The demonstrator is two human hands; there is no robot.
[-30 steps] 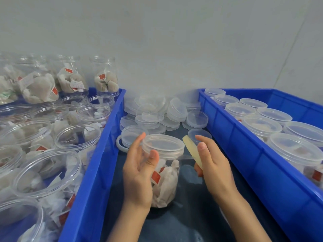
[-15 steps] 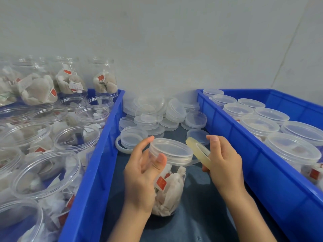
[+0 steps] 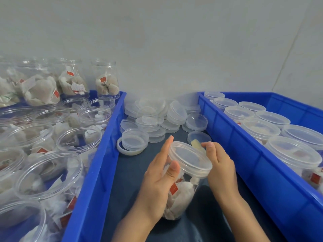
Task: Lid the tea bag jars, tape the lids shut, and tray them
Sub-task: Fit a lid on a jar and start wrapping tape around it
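Tea bag jar sits lidded on the dark mat between two blue bins, tilted, left hand curled round its body. Right hand pinches a tape roll at the lid rim; taping looks underway. Right bin holds lidded jars; left bin has many open jars left. Spare lids are piled behind.

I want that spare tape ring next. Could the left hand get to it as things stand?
Probably not yet: the left hand grips the jar. The tape ring lies mostly under a loose lid.
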